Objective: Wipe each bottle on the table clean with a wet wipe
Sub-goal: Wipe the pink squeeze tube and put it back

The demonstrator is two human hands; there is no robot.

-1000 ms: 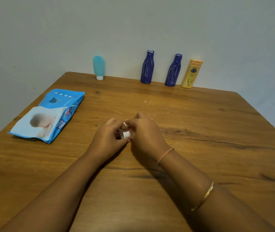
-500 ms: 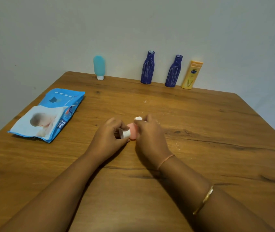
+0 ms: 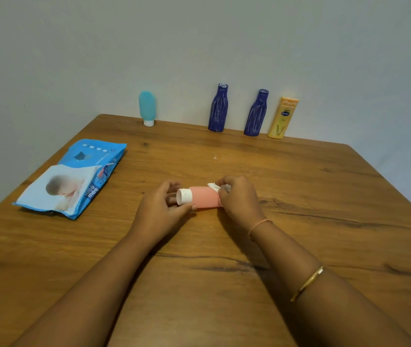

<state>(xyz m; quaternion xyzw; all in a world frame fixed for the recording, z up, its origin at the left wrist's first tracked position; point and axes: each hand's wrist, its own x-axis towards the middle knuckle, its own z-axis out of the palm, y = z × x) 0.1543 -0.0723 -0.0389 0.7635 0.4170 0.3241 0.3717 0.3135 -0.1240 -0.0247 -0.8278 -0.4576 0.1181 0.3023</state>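
A small pink bottle with a white cap lies on its side just above the middle of the wooden table. My left hand grips its white cap end. My right hand holds a white wet wipe wrapped round the bottle's far end, which it hides. At the back edge stand a teal bottle, two dark blue bottles and a yellow bottle.
A blue pack of wet wipes lies flat at the table's left side. A plain wall runs right behind the row of bottles. The table's right corner falls away at the far right.
My right hand has slid the wipe to the right along the pink bottle, uncovering most of its body. My left hand has kept hold of the cap end.
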